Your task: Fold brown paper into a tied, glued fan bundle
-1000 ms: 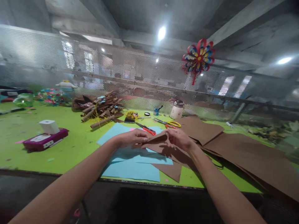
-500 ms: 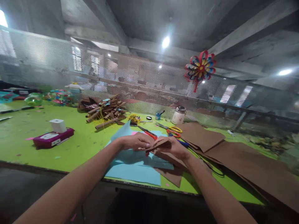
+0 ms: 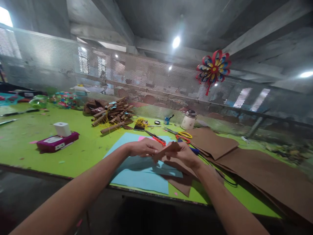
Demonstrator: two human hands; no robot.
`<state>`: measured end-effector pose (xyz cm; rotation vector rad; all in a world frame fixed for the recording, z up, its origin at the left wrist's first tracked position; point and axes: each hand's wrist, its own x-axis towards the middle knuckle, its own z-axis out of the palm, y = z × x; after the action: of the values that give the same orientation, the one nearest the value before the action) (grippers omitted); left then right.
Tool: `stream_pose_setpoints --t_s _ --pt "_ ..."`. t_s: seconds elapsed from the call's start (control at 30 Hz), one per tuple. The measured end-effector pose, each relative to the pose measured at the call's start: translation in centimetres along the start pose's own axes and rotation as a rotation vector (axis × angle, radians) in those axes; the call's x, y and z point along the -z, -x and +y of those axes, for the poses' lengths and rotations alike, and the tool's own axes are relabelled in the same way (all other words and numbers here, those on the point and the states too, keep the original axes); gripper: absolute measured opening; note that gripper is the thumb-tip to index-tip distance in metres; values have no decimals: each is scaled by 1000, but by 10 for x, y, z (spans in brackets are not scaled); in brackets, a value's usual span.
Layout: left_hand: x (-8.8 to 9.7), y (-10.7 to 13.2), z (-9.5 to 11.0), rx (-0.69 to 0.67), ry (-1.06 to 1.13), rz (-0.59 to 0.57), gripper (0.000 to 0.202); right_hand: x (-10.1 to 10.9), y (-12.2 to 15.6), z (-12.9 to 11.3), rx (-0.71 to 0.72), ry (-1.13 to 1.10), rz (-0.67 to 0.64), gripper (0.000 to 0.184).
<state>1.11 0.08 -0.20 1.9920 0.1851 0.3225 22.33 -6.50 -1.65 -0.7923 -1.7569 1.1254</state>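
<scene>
My left hand [image 3: 143,148] and my right hand [image 3: 184,153] meet above the green table [image 3: 80,147], both pinching a piece of brown paper [image 3: 168,148] that is curled between the fingers. Below the hands lie light blue paper sheets [image 3: 141,178] and a flat brown paper piece [image 3: 181,184]. Red-handled scissors [image 3: 156,138] lie just behind my left hand.
Yellow-handled scissors [image 3: 182,133], a white jar [image 3: 188,120] and a small blue pot [image 3: 167,120] stand behind. Large brown sheets [image 3: 256,169] spread right. A heap of brown paper rolls [image 3: 111,114] and a purple box [image 3: 57,142] lie left. A colourful paper flower [image 3: 213,68] hangs on mesh.
The brown paper has gone from a flat folded flap to a tighter curl between both hands. My hands have drawn closer together.
</scene>
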Motion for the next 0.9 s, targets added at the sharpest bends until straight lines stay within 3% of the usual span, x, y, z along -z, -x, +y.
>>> stream_pose_setpoints --t_s 0.1,0.2,0.3,0.4,0.47,0.6,0.9 --pt "0 -1 -8 138 116 130 32 9 1 2 14 109 65 20" --pt "3 -3 -12 265 170 344 38 14 2 0 -58 142 -38 31" --pt "6 -6 -11 236 68 542 37 15 1 -3 -100 347 -119 33" --pt "5 -11 -12 154 -188 622 35 13 -2 -3 -84 640 -156 30" --pt "1 -14 -15 82 -380 606 34 12 -3 -3 -95 754 -195 29" --pt "-6 -19 -21 -18 -614 425 30 6 -5 -3 -116 852 -256 28" --pt "0 -17 -31 70 -668 315 17 8 -6 6 -78 833 -212 23"
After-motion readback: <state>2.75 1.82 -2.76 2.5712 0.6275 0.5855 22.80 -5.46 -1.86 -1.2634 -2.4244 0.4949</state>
